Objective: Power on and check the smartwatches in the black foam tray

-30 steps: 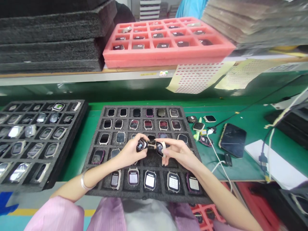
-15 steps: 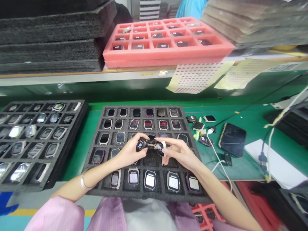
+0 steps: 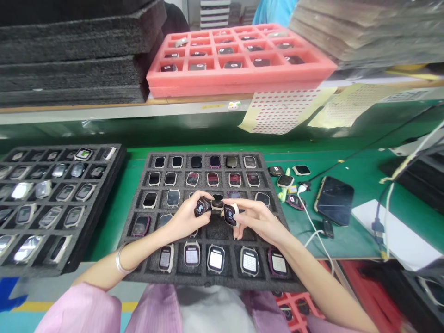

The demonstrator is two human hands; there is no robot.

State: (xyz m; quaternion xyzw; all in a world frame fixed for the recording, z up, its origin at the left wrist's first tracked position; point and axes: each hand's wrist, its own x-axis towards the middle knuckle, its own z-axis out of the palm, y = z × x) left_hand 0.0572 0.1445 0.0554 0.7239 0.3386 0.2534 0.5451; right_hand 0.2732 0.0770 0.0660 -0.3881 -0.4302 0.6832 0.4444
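My left hand (image 3: 190, 216) is closed round a dark smartwatch body (image 3: 202, 206) whose screen is lit with a small bluish graphic. In my right hand (image 3: 255, 216) is a second smartwatch body, light-cased (image 3: 230, 214), its dark screen also showing a small figure. Both are held above the middle of a black foam tray (image 3: 212, 280), side by side. Between them, a watch (image 3: 218, 201) sits in a tray pocket. Along the tray's front row lie watches with bright white screens, such as one near the centre (image 3: 216, 258); most in the rows behind have dark screens.
Another foam tray of watches (image 3: 78, 231) lies at left. To the right are loose watches (image 3: 285, 181), white cables (image 3: 312, 221), a dark phone-like device (image 3: 335, 200) and white paper (image 3: 391, 236). A pink foam tray (image 3: 239, 84) stands on the shelf, between stacked black foam (image 3: 72, 69) and wrapped sheets.
Both watch bodies have turned slightly in my fingers, so the right one's screen now shows its graphic more clearly. My hands have stayed nearly in place.
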